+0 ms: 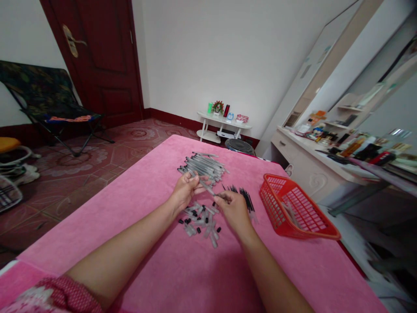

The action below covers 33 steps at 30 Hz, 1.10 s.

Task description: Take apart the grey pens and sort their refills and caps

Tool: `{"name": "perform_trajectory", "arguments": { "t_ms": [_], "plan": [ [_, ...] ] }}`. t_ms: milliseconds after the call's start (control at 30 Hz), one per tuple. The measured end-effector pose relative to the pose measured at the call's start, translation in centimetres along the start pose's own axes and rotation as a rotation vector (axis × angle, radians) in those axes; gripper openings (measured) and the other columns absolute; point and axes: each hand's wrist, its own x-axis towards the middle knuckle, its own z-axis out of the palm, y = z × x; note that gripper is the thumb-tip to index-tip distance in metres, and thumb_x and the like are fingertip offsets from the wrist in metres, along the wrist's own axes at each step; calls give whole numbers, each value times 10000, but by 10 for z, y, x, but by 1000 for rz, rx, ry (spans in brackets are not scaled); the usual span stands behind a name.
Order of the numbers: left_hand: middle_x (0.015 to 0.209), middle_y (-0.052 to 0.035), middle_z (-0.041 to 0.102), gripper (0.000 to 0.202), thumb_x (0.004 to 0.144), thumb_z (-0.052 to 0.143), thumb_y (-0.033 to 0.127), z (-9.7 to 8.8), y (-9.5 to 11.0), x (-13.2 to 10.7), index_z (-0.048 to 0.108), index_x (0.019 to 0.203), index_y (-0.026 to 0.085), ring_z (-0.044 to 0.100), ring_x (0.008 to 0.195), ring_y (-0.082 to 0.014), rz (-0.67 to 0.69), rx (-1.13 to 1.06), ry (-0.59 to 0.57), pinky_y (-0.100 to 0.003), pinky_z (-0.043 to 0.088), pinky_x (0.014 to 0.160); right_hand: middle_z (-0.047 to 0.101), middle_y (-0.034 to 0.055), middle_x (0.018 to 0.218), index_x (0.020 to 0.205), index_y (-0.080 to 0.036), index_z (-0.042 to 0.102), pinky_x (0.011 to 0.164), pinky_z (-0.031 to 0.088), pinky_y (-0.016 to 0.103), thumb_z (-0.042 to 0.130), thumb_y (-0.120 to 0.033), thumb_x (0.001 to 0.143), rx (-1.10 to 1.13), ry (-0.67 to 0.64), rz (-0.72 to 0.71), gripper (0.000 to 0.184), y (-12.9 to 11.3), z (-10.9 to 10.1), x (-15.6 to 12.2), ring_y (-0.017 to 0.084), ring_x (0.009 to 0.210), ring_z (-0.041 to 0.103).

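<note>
My left hand (pixel 186 188) is closed round a grey pen barrel (pixel 206 186) that slants down to the right. My right hand (pixel 233 208) pinches a thin black refill at the barrel's lower end, fingers pressed together. A heap of grey pen barrels (pixel 204 165) lies just beyond my left hand on the pink table (pixel 146 191). Loose pen caps and small parts (pixel 202 221) are scattered under and between my hands. A bunch of black refills (pixel 245 197) lies right of my right hand.
A red plastic basket (pixel 295 208) with a few pens inside stands at the right of the table. Beyond are a white side table (pixel 224 126), a dresser with bottles (pixel 321 152), a folding chair (pixel 48 102) and a dark red door (pixel 97 56).
</note>
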Motion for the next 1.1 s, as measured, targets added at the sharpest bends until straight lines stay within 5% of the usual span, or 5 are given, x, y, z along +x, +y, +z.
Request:
{"name": "perform_trajectory", "arguments": {
  "t_ms": [267, 433, 600, 733, 1100],
  "plan": [
    [831, -49, 677, 346, 675, 728, 269, -1, -3, -1, 443, 847, 175, 687, 745, -192, 29, 22, 40, -271, 554, 628, 628, 24, 575, 657, -152, 631, 495, 377, 224, 441, -405, 841, -74, -32, -29, 366, 6, 0, 0, 131, 501, 541],
    [829, -49, 675, 335, 685, 719, 268, -1, -4, -1, 438, 842, 174, 686, 738, -191, 39, 27, 37, -279, 554, 636, 663, 26, 685, 765, -159, 641, 544, 398, 222, 614, -333, 717, -142, 74, -44, 183, 8, 0, 1, 148, 602, 577],
    [828, -46, 673, 330, 689, 716, 267, -2, -4, -1, 439, 843, 176, 685, 750, -189, 39, 36, 28, -269, 550, 632, 635, 29, 600, 671, -155, 631, 522, 380, 230, 454, -381, 833, -143, -33, -34, 329, 5, 0, 0, 139, 546, 558],
    [840, -52, 674, 333, 690, 718, 275, -2, -4, -1, 443, 847, 174, 685, 754, -191, 46, 43, 23, -293, 555, 656, 661, 27, 686, 763, -163, 633, 548, 398, 231, 591, -334, 727, -158, 41, -31, 179, 7, 2, 0, 147, 596, 572],
    [828, -44, 673, 324, 702, 707, 279, -5, -6, 0, 438, 848, 172, 687, 747, -186, 51, 48, 32, -281, 558, 650, 657, 21, 710, 799, -165, 632, 547, 384, 225, 607, -353, 711, -210, 45, -32, 210, 5, 2, -1, 137, 597, 557]
  ]
}}
